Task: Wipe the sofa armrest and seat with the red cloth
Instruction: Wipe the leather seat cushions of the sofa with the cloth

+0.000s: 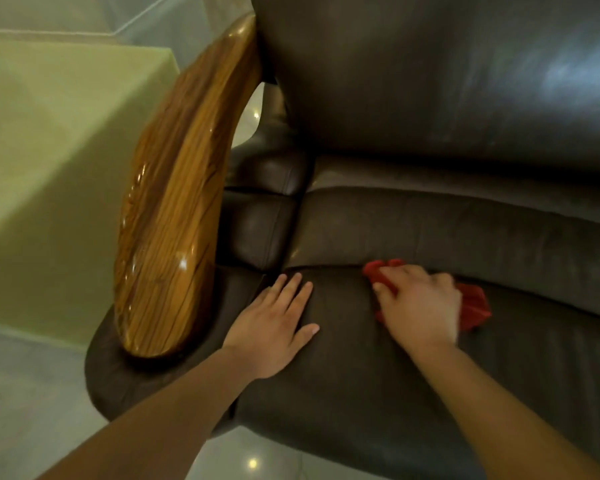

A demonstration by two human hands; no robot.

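- The right hand (421, 306) presses the crumpled red cloth (473, 308) onto the dark leather seat (361, 386), fingers seemingly curled around it.
- The left hand (274, 327) lies flat with fingers spread, at nine o'clock from the cloth.
- The wooden armrest (174, 209) stands beside the left hand.

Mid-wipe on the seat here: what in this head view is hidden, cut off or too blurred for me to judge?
- Red cloth: mostly covered by the right hand, so its fold and size are unclear.
- Right hand's fingers: motion-blurred, grip detail lost.
- Seat cushion: right part cut off by the frame edge.
- Seat under the left hand: hidden by the palm.
- Wooden armrest: outer side faces away.
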